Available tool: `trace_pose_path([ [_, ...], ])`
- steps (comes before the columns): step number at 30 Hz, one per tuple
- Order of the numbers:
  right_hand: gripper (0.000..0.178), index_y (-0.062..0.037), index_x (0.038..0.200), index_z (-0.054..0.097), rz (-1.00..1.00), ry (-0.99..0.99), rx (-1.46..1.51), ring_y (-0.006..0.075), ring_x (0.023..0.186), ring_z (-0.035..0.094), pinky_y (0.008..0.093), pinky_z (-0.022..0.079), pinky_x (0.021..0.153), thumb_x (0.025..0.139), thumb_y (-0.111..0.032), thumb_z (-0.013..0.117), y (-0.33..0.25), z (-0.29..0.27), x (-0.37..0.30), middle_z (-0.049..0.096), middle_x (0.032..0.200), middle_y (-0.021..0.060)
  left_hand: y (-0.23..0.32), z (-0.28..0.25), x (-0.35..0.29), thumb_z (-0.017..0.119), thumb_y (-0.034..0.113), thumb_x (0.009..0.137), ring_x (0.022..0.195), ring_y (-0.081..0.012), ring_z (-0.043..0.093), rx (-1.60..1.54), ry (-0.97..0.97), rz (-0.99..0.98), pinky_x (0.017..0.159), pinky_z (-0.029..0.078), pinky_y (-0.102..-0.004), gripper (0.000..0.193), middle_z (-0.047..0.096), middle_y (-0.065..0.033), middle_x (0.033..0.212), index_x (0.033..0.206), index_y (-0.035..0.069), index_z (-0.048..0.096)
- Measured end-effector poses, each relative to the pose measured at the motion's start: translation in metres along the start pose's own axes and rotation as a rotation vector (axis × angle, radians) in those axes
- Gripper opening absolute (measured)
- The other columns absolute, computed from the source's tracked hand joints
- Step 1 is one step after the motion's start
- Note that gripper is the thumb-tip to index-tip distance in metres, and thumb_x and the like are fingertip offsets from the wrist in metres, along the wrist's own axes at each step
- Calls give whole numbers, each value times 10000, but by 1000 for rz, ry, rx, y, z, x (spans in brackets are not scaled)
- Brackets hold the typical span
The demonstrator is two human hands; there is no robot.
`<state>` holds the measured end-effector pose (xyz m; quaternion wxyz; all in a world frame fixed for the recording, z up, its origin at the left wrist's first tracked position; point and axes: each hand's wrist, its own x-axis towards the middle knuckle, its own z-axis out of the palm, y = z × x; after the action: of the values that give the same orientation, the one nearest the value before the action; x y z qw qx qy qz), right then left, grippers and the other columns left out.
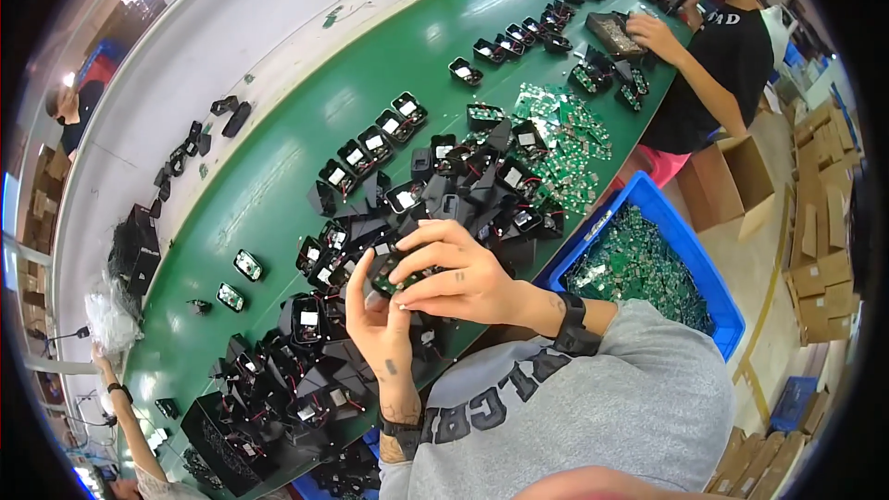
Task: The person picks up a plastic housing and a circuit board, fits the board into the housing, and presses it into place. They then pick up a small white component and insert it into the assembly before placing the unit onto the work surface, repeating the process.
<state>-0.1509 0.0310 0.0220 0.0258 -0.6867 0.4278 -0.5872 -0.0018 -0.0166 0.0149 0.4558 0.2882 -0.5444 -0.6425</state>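
Close over the heap on the table, both hands hold a small black plastic housing with a green circuit board partly visible in it. My left hand has its fingers closed round the housing's left side. From the right, my right hand pinches the same housing, its fingertips over the board. The fingers cover much of the piece. Beneath and around both hands lies a pile of black housings, several with boards, white parts and red wires inside.
The green table curves away to the far right. Loose circuit boards lie beyond the pile. A blue bin filled with boards stands at my right. Assembled housings sit in a row. A co-worker works at the far right; another person's arm reaches in at left.
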Motion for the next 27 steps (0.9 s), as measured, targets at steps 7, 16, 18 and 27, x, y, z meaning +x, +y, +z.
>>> trace_pose_path([
  [7,127,-102,807,615,186,34,184,243,1057,545,554,291,1061,730,-32,687,4,7,-9,658,880,-25,-6,-1,5,545,-81,818,951,-104,582,17,-1,-72,794,478,-225,547,583,-96,1150,1348,-6,431],
  [16,157,-93,924,695,70,-12,58,264,1036,522,564,309,1049,777,-140,717,10,-10,-3,591,875,10,4,-1,-1,586,-5,793,671,-167,641,-242,-77,-326,579,578,-271,545,604,-123,965,1299,2,382],
  [18,166,-105,943,701,102,9,18,261,1037,526,545,330,1030,780,-136,713,3,-16,1,590,874,11,15,7,2,589,-7,794,706,-194,650,-270,-80,-314,620,593,-309,535,596,-139,1003,1290,-4,387],
  [27,106,5,866,720,422,165,289,283,1038,570,378,436,906,811,-65,662,4,-15,4,700,817,67,14,13,13,616,-31,815,981,-216,606,-138,-57,-65,749,593,-356,455,575,-136,1105,1243,-13,464],
])
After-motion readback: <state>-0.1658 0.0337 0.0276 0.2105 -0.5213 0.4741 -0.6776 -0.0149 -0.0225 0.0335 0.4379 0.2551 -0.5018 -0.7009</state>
